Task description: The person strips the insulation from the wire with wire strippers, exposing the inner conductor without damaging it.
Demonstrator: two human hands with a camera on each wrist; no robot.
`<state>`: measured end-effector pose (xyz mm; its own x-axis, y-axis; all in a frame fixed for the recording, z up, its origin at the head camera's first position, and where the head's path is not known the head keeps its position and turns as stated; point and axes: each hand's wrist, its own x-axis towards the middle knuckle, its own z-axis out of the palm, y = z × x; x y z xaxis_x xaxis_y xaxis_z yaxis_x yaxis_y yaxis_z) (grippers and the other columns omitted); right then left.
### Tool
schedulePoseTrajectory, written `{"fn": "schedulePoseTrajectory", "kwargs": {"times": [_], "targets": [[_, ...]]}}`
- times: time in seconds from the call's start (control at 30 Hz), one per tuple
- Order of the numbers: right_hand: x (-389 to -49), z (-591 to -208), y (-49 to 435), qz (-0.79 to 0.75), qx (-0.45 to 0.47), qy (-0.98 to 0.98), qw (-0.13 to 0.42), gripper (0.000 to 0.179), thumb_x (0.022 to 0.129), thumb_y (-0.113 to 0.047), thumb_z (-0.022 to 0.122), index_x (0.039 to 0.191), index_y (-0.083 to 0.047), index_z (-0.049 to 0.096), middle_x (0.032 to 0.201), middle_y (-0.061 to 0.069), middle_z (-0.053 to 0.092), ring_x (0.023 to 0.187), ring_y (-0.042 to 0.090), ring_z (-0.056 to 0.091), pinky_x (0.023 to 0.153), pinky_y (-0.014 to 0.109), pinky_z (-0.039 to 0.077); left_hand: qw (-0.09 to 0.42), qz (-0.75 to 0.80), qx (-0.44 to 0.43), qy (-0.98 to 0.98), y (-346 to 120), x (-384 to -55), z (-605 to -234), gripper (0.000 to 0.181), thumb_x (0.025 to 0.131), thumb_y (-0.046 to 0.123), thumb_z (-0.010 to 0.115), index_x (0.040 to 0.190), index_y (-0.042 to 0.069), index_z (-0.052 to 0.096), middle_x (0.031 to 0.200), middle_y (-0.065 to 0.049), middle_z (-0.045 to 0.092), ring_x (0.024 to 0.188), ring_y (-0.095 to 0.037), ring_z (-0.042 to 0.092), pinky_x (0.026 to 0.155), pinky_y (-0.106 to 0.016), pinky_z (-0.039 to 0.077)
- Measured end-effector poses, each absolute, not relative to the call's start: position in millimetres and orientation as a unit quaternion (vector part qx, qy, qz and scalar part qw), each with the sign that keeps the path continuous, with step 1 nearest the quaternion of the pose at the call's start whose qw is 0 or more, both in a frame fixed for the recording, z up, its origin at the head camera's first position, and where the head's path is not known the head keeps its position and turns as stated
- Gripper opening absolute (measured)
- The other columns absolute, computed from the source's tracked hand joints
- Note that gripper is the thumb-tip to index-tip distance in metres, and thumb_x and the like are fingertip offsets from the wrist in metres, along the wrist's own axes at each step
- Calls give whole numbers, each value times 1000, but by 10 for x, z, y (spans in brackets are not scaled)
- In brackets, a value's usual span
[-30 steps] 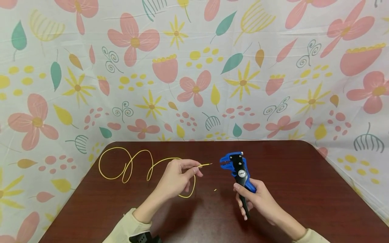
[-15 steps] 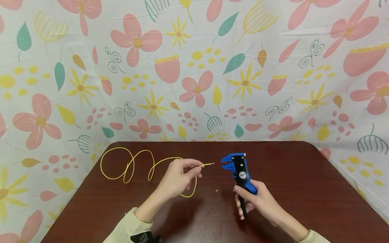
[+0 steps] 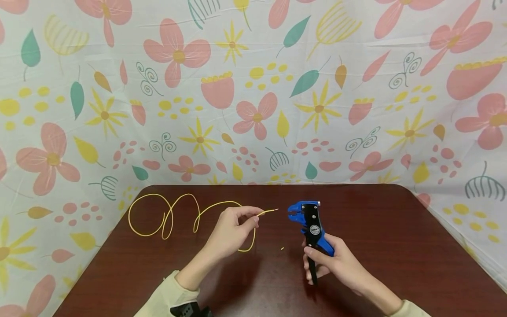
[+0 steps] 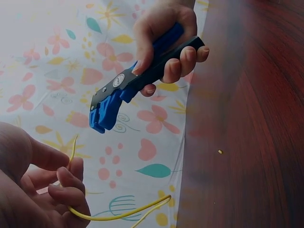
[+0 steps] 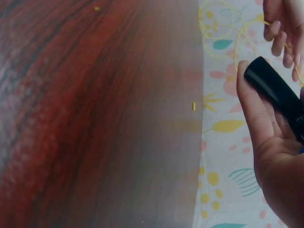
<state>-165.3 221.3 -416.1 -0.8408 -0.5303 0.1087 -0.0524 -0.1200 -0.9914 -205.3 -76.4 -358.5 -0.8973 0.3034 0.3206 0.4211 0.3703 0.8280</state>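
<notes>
Tabletop (image 3: 376, 224), wire (image 3: 269, 211) in left hand (image 3: 231, 231)

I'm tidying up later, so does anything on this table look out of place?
Yes: a small yellow scrap lies loose on the table, between the left hand, pinching the yellow wire, and the right hand, gripping the wire stripper. It looks odd because it matches the wire's colour but sits apart; perhaps trimmed insulation.

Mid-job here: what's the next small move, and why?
I'd probably have the right hand lower the blue-and-black wire stripper to the dark-red table: the thin yellow wire looks bare at its tip, a short yellow piece lies there, and the stripper's jaws hold nothing.
</notes>
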Motion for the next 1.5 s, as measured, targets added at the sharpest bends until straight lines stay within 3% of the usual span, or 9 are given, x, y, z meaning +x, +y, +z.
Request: {"fn": "schedulePoseTrajectory", "kwargs": {"times": [0.23,0.63,0.93,1.17,1.5], "targets": [[-1670,-4155,2219,-709,-234,646,161,27,112,-6,49,135,8,46,97,31,63,76,39,74,73,67,57,61,-522,-223,-821,-768,-2047,-3593,22,98,2,68,117,6,79,101,3,76,82,-14,64,70,-27,48],[-1697,-4161,2232,-703,-237,654,151,29,111,-6,51,137,8,46,100,34,63,81,49,73,75,65,58,70,-514,-226,-824,-772,-2032,-3587,20,98,3,69,113,12,81,94,7,72,82,-16,60,73,-30,48],[-1705,-4158,2243,-694,-243,660,153,29,113,-8,48,137,8,45,107,35,64,83,44,73,77,63,58,69,-513,-232,-824,-777,-2024,-3590,20,98,4,70,113,12,81,96,4,73,81,-15,61,71,-29,48],[-1705,-4138,2231,-703,-248,643,174,28,113,-7,45,138,7,46,102,29,63,81,46,73,76,67,57,69,-512,-238,-822,-774,-2023,-3591,21,98,2,70,113,12,81,96,5,72,78,-14,59,69,-28,47],[-1702,-4133,2193,-718,-270,611,196,26,114,-4,41,136,6,48,101,25,64,80,37,74,72,69,56,64,-502,-242,-828,-760,-2003,-3573,19,100,1,69,113,8,80,97,0,71,73,-15,58,63,-27,46]]}}
